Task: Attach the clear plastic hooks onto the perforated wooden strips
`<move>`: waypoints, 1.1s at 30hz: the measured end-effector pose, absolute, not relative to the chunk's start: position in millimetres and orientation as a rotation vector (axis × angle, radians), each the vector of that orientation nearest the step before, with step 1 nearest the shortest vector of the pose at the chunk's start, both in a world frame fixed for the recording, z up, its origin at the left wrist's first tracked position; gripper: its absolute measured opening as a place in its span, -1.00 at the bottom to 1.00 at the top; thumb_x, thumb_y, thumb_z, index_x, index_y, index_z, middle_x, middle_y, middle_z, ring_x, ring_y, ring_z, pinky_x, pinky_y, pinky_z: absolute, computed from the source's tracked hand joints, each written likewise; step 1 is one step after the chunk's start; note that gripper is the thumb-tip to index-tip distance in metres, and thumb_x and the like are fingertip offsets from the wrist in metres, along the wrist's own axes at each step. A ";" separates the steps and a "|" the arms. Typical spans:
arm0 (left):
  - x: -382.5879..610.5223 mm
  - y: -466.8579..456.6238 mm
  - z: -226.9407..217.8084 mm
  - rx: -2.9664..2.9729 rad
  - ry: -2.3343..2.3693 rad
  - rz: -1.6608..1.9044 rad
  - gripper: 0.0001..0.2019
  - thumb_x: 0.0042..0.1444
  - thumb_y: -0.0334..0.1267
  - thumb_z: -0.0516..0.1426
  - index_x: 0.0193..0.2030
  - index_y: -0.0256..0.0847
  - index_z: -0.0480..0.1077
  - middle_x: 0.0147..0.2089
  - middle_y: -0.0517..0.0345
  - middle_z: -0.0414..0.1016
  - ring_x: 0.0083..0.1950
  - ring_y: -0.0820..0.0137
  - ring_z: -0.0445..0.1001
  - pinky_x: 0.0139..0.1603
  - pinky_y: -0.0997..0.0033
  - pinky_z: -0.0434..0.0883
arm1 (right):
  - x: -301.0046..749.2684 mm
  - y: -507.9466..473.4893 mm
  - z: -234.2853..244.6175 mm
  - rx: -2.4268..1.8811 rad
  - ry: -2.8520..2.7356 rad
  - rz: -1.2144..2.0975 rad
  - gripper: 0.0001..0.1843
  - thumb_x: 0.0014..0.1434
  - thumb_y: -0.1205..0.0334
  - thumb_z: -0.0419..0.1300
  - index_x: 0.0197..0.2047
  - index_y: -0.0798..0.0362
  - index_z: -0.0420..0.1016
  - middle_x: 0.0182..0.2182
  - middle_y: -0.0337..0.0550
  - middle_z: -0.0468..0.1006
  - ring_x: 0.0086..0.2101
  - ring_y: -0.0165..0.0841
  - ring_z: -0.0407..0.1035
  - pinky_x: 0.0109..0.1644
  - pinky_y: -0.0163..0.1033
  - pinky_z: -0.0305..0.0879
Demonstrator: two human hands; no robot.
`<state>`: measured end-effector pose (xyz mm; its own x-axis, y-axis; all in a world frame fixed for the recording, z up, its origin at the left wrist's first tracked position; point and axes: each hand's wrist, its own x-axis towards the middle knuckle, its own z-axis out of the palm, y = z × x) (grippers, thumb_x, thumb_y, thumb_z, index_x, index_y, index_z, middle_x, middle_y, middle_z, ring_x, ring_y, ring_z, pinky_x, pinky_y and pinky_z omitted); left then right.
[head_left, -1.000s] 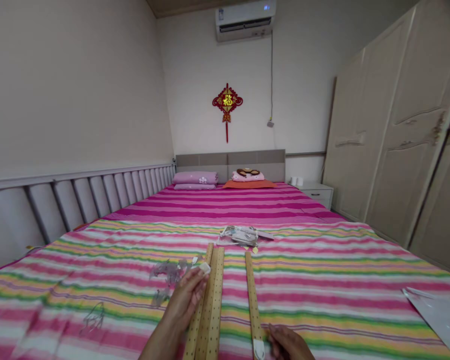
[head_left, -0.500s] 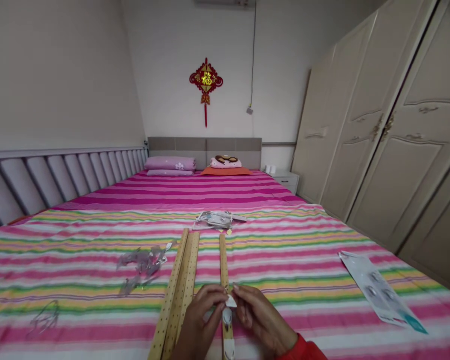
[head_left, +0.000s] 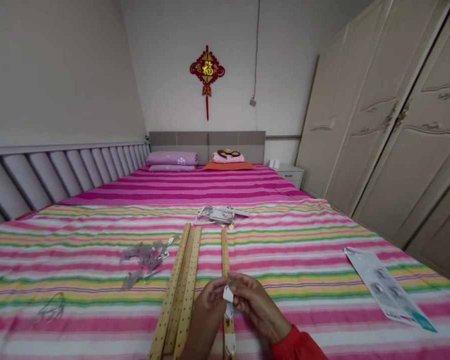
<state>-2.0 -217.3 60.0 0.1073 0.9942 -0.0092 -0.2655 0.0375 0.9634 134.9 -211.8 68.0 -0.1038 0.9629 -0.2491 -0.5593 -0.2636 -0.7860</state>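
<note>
My left hand (head_left: 209, 309) and my right hand (head_left: 258, 306) meet over a narrow wooden strip (head_left: 225, 252) with holes along it. A small white adhesive hook (head_left: 228, 294) is pinched at the fingertips between them; the right thumb and index finger press on it, and the left fingers close at its other side. Just below, a white hook with a metal part (head_left: 229, 313) sits on the strip. Nearer me, another white piece (head_left: 230, 344) lies on the same strip. The left fingertips are partly hidden.
Several longer perforated wooden strips (head_left: 180, 290) lie to the left. Beyond them are torn clear packaging (head_left: 145, 257) and a thin wire-like tangle (head_left: 52, 307). A packet (head_left: 219, 215) lies farther back, and a blister card (head_left: 388, 287) lies right. All rest on a striped bedsheet (head_left: 303, 265).
The white hook has turned between my fingers, its flat white face now showing more squarely. Both hands have shifted slightly up the strip. The view has tilted a little downward.
</note>
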 end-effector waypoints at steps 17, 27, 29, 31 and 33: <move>6.0 -200.5 50.0 1.049 1.093 1.387 -0.59 -0.34 0.07 0.36 -0.49 -0.23 0.45 -0.53 0.07 0.54 -0.45 0.29 0.52 -0.36 0.37 0.45 | 127.3 -210.6 29.7 -0.864 -0.625 1.563 -0.53 -0.36 -0.02 0.51 -0.53 0.11 0.41 -0.62 -0.20 0.57 -0.67 -0.48 0.38 -0.64 -0.44 0.19; 13.3 -182.3 67.0 1.016 1.168 1.334 -0.65 -0.42 -0.12 0.39 -0.52 -0.26 0.43 -0.57 0.13 0.51 -0.51 0.36 0.48 -0.45 0.42 0.41 | 123.6 -201.2 45.7 -0.963 -0.824 1.373 -0.42 -0.43 -0.19 0.46 -0.58 0.09 0.34 -0.71 -0.25 0.50 -0.70 -0.45 0.36 -0.63 -0.40 0.19; 13.7 -181.6 69.9 0.979 1.159 1.313 -0.66 -0.42 -0.14 0.39 -0.51 -0.26 0.42 -0.58 0.16 0.50 -0.54 0.38 0.46 -0.47 0.43 0.40 | 125.0 -203.7 51.5 -0.987 -0.867 1.356 -0.42 -0.42 -0.21 0.44 -0.57 0.09 0.34 -0.73 -0.25 0.49 -0.71 -0.45 0.35 -0.61 -0.39 0.21; 12.7 -179.7 72.0 0.964 1.154 1.287 -0.67 -0.39 -0.14 0.37 -0.50 -0.26 0.42 -0.61 0.18 0.49 -0.56 0.41 0.44 -0.49 0.46 0.38 | 127.6 -205.4 54.9 -1.009 -0.893 1.351 -0.42 -0.36 -0.25 0.41 -0.55 0.09 0.36 -0.69 -0.23 0.52 -0.70 -0.44 0.37 -0.63 -0.38 0.22; 10.7 -176.1 73.6 0.952 1.161 1.265 -0.67 -0.39 -0.15 0.37 -0.49 -0.27 0.42 -0.58 0.17 0.51 -0.54 0.43 0.45 -0.48 0.48 0.37 | 131.6 -204.5 56.1 -1.042 -0.877 1.305 -0.42 -0.30 -0.28 0.37 -0.54 0.09 0.36 -0.65 -0.23 0.53 -0.70 -0.43 0.37 -0.68 -0.39 0.18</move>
<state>10.7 -176.1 73.6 -0.0572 0.9917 -0.1149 -0.1991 0.1014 0.9747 131.6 -204.5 56.1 0.0893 0.9943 -0.0590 -0.3215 -0.0273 -0.9465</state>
